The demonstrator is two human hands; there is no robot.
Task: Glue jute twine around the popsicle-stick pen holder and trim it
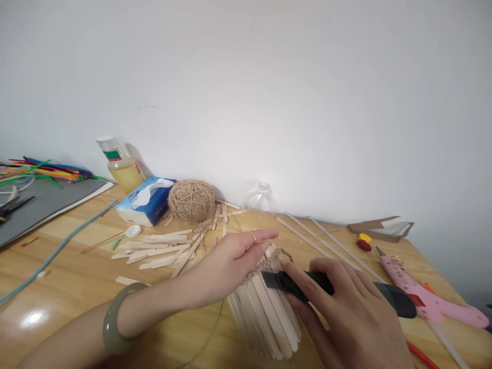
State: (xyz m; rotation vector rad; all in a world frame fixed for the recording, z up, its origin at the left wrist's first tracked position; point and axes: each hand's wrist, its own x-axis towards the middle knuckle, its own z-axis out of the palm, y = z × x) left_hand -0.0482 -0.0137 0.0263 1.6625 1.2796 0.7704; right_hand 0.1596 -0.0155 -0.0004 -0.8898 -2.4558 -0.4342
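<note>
Head view: nearer the wearer and to the right of the twine ball point(191, 200), the stick bundle point(269, 318) is under the left hand point(232, 261), its thumb laid by the twine-bound end, likely to steady it; whether its hidden fingers pinch, I cannot tell. Farther right of the ball, the right hand point(349, 302) wraps a cutter point(395, 300), index finger forward, apparently to guide the blade point(270, 280).

a thick, rounded bangle point(111, 319) of muted grey-green, its smooth surface marked by small pale glints, encircles the wearer's bare left forearm point(165, 300), while a slim, gold-coloured ring point(253, 237) bands one finger of the left hand point(235, 256); the right hand point(351, 310) shows bare, slender fingers.
</note>
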